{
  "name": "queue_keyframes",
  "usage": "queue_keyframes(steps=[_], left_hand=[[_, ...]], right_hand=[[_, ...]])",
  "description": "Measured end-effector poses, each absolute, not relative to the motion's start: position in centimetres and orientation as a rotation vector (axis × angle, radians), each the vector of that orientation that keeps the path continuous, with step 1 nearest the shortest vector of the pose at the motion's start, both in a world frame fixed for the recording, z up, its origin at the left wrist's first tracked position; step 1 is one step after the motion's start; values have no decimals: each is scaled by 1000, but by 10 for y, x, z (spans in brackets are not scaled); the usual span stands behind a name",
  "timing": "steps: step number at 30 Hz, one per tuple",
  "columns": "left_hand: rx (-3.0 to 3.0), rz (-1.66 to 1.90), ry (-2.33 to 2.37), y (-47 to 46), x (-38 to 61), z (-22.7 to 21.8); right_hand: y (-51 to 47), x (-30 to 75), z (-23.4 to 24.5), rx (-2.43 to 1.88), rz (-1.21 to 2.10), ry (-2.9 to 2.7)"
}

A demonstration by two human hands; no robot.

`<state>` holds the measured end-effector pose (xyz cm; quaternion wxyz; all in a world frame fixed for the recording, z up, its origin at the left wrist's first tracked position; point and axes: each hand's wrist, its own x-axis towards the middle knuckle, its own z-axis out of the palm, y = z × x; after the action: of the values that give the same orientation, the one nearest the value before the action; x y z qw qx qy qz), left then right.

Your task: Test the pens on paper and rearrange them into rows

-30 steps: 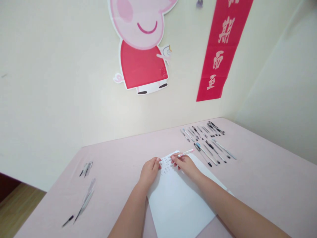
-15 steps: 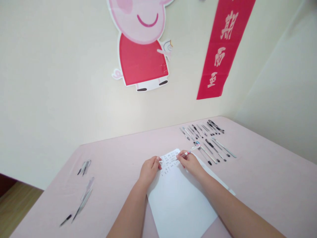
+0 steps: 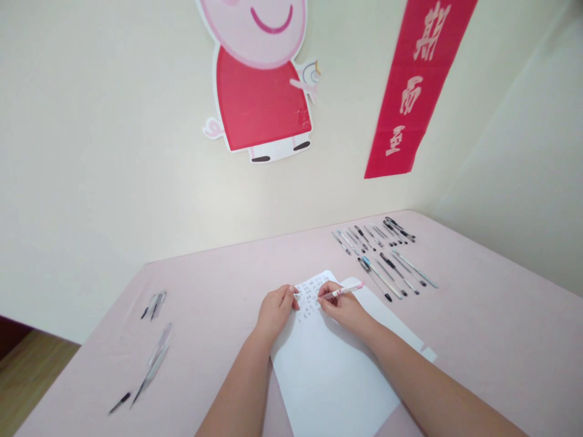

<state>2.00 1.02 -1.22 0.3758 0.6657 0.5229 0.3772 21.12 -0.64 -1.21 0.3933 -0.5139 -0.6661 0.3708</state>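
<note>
A sheet of white paper lies on the table, with rows of dark handwriting on its far part. My right hand is closed around a slim pen with a clear and white barrel and pink marks. The pen slants, its pink end up to the right and its point low over the written rows; whether the point touches is too small to tell. At the sheet's left edge rests my left hand, fingers curled and pressed together beside the writing. A small pale bit shows at those fingertips, too small to name.
Several pens lie in a row right of the paper, with another row of pens behind. On the left lie more pens, a clear sleeve and a black-capped pen. The pink table meets the wall.
My right hand has shifted slightly left and nearer me over the writing, and the pen now leans lower. My left hand stays at the paper's edge. The view has tilted a little.
</note>
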Motion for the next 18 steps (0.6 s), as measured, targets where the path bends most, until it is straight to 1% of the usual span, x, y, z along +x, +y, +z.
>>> queue_keyframes(steps=[7,13,18], left_hand=[[1685,965,1339,10,20,-12],[1678,962,1323,10,20,-12],[1890,938,1238,10,20,-13]], right_hand=[[-7,209,-15,-1383,955,-1708],[-6,211,-20,-1447,851,-1739],[-8,213,-20,-1424,830,-1797]])
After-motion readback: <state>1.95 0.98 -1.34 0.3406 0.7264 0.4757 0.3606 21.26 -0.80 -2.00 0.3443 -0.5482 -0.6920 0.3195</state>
